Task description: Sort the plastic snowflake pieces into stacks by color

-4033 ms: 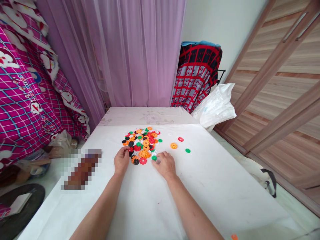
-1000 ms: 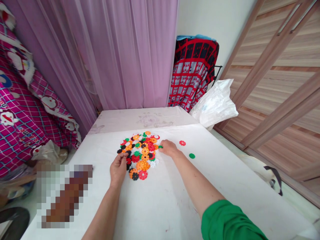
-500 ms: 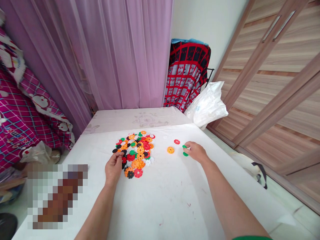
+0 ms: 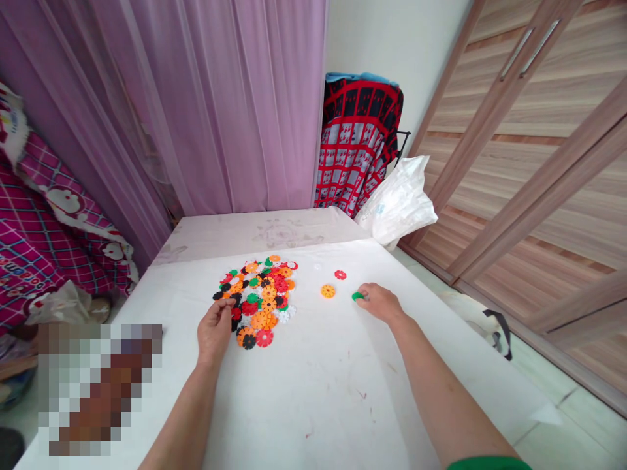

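Observation:
A heap of notched, flower-shaped plastic discs (image 4: pixel 268 304) in red, orange, green, black and white lies on the white-covered table (image 4: pixel 313 372). My left hand (image 4: pixel 214 331) is at the heap's left edge, fingers pinched together; whatever is between them is hidden. Over to the right, my right hand (image 4: pixel 381 302) grips a green disc (image 4: pixel 357 297) at the tabletop, fingertips on its right side. Left of that hand lie an orange disc (image 4: pixel 328 291) and a red disc (image 4: pixel 340 275), apart from each other. A faint white disc (image 4: pixel 318 267) sits farther back.
A white plastic bag (image 4: pixel 399 199) stands by the table's far right corner. Purple curtains (image 4: pixel 235 111) hang behind the table, and a wooden wardrobe (image 4: pixel 529 163) runs along the right. At the lower left, a blurred-out patch (image 4: pixel 108 391) covers part of the table.
Two green discs showed separately at my right hand; now one green shape shows at its fingertips, the hand slightly lower on the table. My left hand stays by the heap. The view has shifted slightly.

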A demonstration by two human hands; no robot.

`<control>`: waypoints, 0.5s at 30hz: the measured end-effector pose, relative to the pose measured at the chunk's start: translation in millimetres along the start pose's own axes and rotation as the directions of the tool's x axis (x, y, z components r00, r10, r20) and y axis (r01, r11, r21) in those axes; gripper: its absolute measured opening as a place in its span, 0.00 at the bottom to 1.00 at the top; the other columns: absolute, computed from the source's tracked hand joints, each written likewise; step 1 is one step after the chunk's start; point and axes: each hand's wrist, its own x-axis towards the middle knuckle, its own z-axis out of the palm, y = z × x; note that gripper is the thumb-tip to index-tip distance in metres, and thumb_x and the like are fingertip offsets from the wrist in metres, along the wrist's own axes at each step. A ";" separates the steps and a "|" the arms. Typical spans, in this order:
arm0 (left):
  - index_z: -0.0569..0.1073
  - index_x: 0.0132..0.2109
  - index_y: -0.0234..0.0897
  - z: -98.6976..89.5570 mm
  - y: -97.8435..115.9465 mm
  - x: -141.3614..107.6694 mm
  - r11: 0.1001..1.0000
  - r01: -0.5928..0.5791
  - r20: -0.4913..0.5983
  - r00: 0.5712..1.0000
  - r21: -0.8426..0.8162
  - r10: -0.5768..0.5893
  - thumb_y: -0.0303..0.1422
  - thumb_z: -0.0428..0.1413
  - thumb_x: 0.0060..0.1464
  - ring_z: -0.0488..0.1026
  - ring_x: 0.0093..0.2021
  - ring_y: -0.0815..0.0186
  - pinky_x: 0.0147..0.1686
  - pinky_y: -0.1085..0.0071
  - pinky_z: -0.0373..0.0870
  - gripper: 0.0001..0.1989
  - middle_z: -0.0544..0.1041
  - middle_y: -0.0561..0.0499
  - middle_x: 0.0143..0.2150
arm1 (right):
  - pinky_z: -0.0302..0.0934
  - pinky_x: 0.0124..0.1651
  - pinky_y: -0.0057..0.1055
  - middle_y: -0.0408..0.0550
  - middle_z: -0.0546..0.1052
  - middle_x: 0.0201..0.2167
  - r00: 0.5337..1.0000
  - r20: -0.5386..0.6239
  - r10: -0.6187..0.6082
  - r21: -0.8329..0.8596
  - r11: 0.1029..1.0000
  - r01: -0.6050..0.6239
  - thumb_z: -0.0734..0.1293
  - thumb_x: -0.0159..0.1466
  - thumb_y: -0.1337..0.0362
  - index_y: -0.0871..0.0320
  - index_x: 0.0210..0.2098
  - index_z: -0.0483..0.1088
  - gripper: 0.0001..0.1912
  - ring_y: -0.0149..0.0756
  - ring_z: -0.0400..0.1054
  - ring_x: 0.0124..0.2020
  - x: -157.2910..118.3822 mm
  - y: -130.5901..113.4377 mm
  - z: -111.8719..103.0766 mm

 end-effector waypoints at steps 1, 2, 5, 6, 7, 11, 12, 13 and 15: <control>0.77 0.38 0.39 0.1 -0.8 0.3 1.000 -0.001 0.000 1.000 -0.002 0.001 0.42 0.53 0.47 0.76 0.34 0.64 0.39 0.67 0.72 0.16 0.81 0.50 0.36 | 0.54 0.34 0.26 0.44 0.77 0.43 1.000 -0.004 -0.006 0.002 1.000 0.006 0.64 0.59 0.62 0.53 0.40 0.74 0.11 0.34 0.70 0.39 0.3 1.5 1.2; 0.77 0.38 0.39 0.1 -1.4 0.6 1.000 -0.003 0.000 1.000 -0.002 0.003 0.42 0.53 0.47 0.76 0.34 0.64 0.38 0.67 0.72 0.15 0.81 0.50 0.36 | 0.54 0.34 0.26 0.44 0.77 0.42 1.000 -0.010 -0.011 0.004 1.000 0.011 0.64 0.59 0.62 0.53 0.39 0.74 0.10 0.34 0.70 0.39 0.6 2.9 2.2; 0.77 0.38 0.40 0.0 -1.8 0.6 1.000 -0.011 0.000 1.000 -0.002 0.011 0.42 0.53 0.47 0.75 0.33 0.64 0.37 0.67 0.72 0.15 0.80 0.51 0.34 | 0.54 0.34 0.26 0.44 0.77 0.42 0.999 -0.029 -0.026 0.004 1.000 0.026 0.64 0.59 0.61 0.52 0.39 0.74 0.10 0.33 0.70 0.38 1.4 4.8 4.7; 0.77 0.38 0.39 0.0 -1.5 0.4 1.000 -0.016 -0.001 1.000 -0.004 0.016 0.42 0.53 0.47 0.75 0.33 0.64 0.37 0.67 0.72 0.15 0.80 0.51 0.33 | 0.54 0.34 0.26 0.44 0.77 0.42 0.999 -0.034 -0.030 0.001 1.000 0.030 0.64 0.59 0.61 0.52 0.40 0.74 0.10 0.33 0.70 0.38 1.5 4.7 5.1; 0.77 0.38 0.39 -0.1 -0.9 0.1 1.000 -0.019 -0.003 1.000 -0.006 0.019 0.42 0.53 0.47 0.75 0.33 0.64 0.37 0.67 0.72 0.15 0.80 0.51 0.33 | 0.54 0.34 0.26 0.44 0.77 0.42 0.999 -0.038 -0.033 -0.003 0.999 0.033 0.64 0.59 0.61 0.52 0.40 0.74 0.10 0.33 0.70 0.38 1.5 4.1 5.3; 0.77 0.37 0.40 -0.1 2.0 -1.0 1.000 -0.016 -0.008 1.000 -0.006 0.016 0.42 0.53 0.47 0.76 0.34 0.63 0.38 0.67 0.73 0.15 0.80 0.51 0.33 | 0.55 0.35 0.27 0.44 0.77 0.43 1.000 -0.015 -0.022 -0.023 1.000 0.021 0.64 0.59 0.61 0.52 0.40 0.74 0.11 0.35 0.70 0.40 0.7 0.2 3.9; 0.77 0.37 0.40 0.0 2.5 -1.1 1.000 -0.014 -0.008 1.000 -0.006 0.014 0.42 0.53 0.47 0.76 0.35 0.63 0.39 0.66 0.73 0.15 0.80 0.51 0.33 | 0.56 0.35 0.27 0.45 0.77 0.43 1.000 -0.003 -0.014 -0.022 1.000 0.014 0.64 0.60 0.61 0.52 0.41 0.74 0.12 0.35 0.71 0.41 0.3 -0.7 3.0; 0.77 0.37 0.40 0.1 2.7 -1.2 1.000 -0.012 -0.008 1.000 -0.007 0.012 0.42 0.53 0.47 0.76 0.36 0.63 0.40 0.66 0.73 0.14 0.80 0.50 0.34 | 0.56 0.36 0.27 0.45 0.77 0.44 1.000 0.007 -0.008 -0.018 1.000 0.008 0.64 0.60 0.61 0.52 0.43 0.73 0.13 0.36 0.71 0.41 -0.4 -1.5 2.0; 0.77 0.37 0.40 0.7 2.6 -1.0 1.000 -0.008 -0.011 1.000 -0.009 0.008 0.42 0.53 0.47 0.77 0.39 0.62 0.43 0.65 0.72 0.14 0.81 0.50 0.36 | 0.57 0.37 0.28 0.45 0.77 0.45 1.000 0.016 0.000 -0.012 1.000 0.000 0.63 0.60 0.61 0.52 0.46 0.72 0.15 0.36 0.71 0.43 -2.1 -2.6 -0.6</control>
